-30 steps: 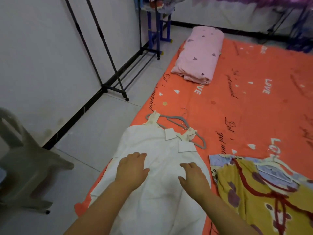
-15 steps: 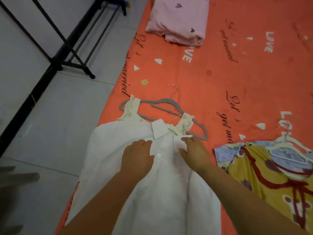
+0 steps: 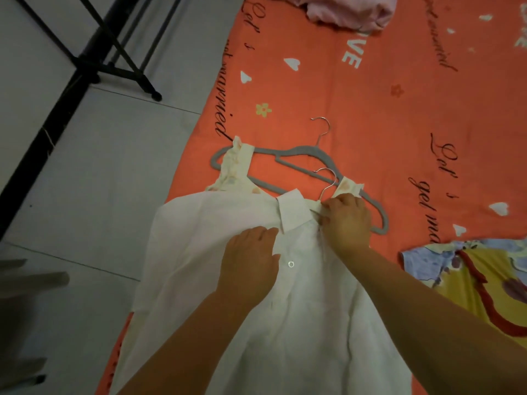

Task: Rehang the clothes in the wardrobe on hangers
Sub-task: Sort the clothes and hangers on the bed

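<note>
A white collared shirt (image 3: pixel 199 252) lies spread on the orange bedsheet (image 3: pixel 370 109), on top of a cream floral garment whose straps (image 3: pixel 236 166) stick out above it. A grey hanger (image 3: pixel 285 153) lies under the straps, and a second metal hook (image 3: pixel 328 181) shows at the shirt's collar. My left hand (image 3: pixel 251 260) lies flat on the shirt front beside a button. The fingers of my right hand (image 3: pixel 346 220) pinch the right collar flap at the neck opening.
A yellow and blue printed garment (image 3: pixel 484 280) on a pale hanger lies at the right. A pink pillow (image 3: pixel 350 10) sits at the top. The black clothes rack base (image 3: pixel 114 69) stands on the grey tiled floor at the left, with a grey chair (image 3: pixel 25 280) near the bottom left.
Both hands slid up the shirt from its middle to the collar. My right hand closed on the right collar flap. The view has tipped down and closer.
</note>
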Available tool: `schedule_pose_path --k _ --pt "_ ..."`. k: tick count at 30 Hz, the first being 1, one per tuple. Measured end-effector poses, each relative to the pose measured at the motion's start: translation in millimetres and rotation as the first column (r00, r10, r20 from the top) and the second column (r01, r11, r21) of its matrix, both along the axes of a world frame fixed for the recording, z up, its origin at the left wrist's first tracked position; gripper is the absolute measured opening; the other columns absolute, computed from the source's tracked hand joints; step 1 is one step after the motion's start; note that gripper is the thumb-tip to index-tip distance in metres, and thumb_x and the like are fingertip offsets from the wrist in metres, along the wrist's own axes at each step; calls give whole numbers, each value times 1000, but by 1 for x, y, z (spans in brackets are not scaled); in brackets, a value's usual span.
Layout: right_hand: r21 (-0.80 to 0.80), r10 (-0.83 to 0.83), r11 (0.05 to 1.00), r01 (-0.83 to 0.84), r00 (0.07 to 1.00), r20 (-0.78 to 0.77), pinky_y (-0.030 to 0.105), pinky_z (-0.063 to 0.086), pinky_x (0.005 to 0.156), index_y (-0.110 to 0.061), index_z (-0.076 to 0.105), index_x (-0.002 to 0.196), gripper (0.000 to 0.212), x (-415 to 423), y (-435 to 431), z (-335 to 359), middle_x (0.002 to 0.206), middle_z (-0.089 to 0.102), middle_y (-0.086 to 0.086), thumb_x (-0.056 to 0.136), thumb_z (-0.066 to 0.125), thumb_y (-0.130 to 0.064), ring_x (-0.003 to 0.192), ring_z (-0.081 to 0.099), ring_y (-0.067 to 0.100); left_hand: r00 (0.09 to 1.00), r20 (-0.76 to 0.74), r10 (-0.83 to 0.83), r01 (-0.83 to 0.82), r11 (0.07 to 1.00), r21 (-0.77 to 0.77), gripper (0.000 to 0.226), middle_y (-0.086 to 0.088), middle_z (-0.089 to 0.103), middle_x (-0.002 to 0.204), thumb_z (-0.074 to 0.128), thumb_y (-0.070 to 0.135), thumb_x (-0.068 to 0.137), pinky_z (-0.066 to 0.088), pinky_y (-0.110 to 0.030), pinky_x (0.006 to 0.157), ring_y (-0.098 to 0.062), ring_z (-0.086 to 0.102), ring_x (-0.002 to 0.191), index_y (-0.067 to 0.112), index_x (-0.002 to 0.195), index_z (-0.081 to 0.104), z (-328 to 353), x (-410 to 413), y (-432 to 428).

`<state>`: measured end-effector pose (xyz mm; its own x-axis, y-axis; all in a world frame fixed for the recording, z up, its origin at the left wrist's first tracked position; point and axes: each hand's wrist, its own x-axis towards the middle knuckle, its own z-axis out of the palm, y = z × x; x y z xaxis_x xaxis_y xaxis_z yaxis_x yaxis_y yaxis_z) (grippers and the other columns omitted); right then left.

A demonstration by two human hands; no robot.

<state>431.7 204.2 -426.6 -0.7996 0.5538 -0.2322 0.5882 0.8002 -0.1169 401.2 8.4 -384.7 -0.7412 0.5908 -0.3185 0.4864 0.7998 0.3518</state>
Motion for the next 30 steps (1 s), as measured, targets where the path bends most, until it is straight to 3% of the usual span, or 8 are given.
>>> schedule_pose_path --k 4,7,11,14,16,22,26,30 --pt "-24 71 997 -70 997 33 35 34 87 -14 62 111 25 3 4 5 115 60 5 91 49 -19 108 49 27 1000 -5 1 -1 1000 -7 50 6 36 146 37 42 97 16 -27 112 -12 32 133 26 144 28 8 0 -2" --pt "-77 36 996 -33 999 36 35 33 85 -14 54 117 27 4 2 0 114 58 7 91 49 -20 106 50 28 1000 -1 -12 12 1000 -4 51 7 34 148 35 44 97 14 -27 113 -11 29 135 28 145 26 11 4 -2" --pt "-95 -8 995 7 1000 -15 34 36 74 -13 57 114 26 2 2 -9 109 59 10 89 52 -21 98 54 30 1000 -12 -14 14 1000 1 51 8 34 147 35 44 97 14 -26 112 -10 30 134 28 145 27 1 8 -3" --pt "-197 -56 980 29 989 -135 35 42 66 -12 56 115 33 12 0 3 110 55 11 90 57 -34 89 57 33 999 -33 2 -1 999 45 50 7 38 144 38 41 97 18 -24 109 -10 34 131 25 144 29 4 9 2" --pt "-250 -89 968 29 968 -233 32 40 61 -14 55 116 35 23 -2 21 107 56 8 90 57 -37 87 58 31 999 -49 24 -19 993 116 49 6 41 143 40 39 97 20 -23 108 -11 36 130 24 143 33 16 10 9" --pt "-279 12 953 -117 936 -351 32 39 66 -14 60 112 25 68 -29 96 100 62 9 87 56 -13 90 58 29 990 -143 -2 42 960 275 51 0 41 143 50 30 94 22 -26 109 -15 34 132 20 142 36 76 25 26" --pt "-294 25 942 -161 909 -415 34 42 74 -19 61 114 27 96 -57 155 104 62 5 88 54 -16 95 58 26 971 -230 -72 129 961 243 45 7 43 137 48 34 93 25 -31 107 -13 34 129 29 138 42 127 44 21" --pt "-271 15 946 -178 859 -512 30 40 74 -20 63 109 25 135 -77 218 102 64 0 85 56 -14 95 57 20 960 -266 -84 154 955 255 41 15 44 130 44 37 94 15 -33 111 -5 32 128 37 135 42 179 72 2"
